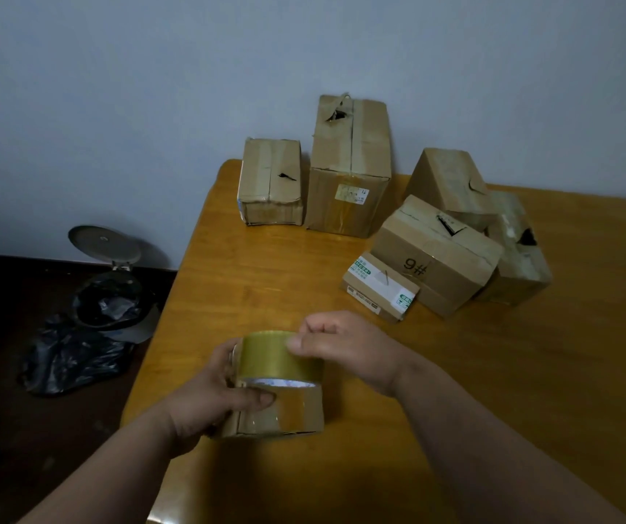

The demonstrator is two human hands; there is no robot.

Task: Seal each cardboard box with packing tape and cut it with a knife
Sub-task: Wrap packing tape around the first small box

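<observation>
On the tabletop (530, 372), near its front edge, the left hand (213, 395) gripped a small box (281, 414) and the tape roll (279, 359) above it; the right hand (345, 347) pinched the roll's top.

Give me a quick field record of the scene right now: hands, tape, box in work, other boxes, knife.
left hand: grips the small box, thumb across its front
right hand: pinches at the top of the tape roll
tape roll: yellowish, on top of the small box
small box: at the near table edge, glossy tape on its front
other boxes: six at the back of the table, among them the box marked 9#
knife: not in view
</observation>
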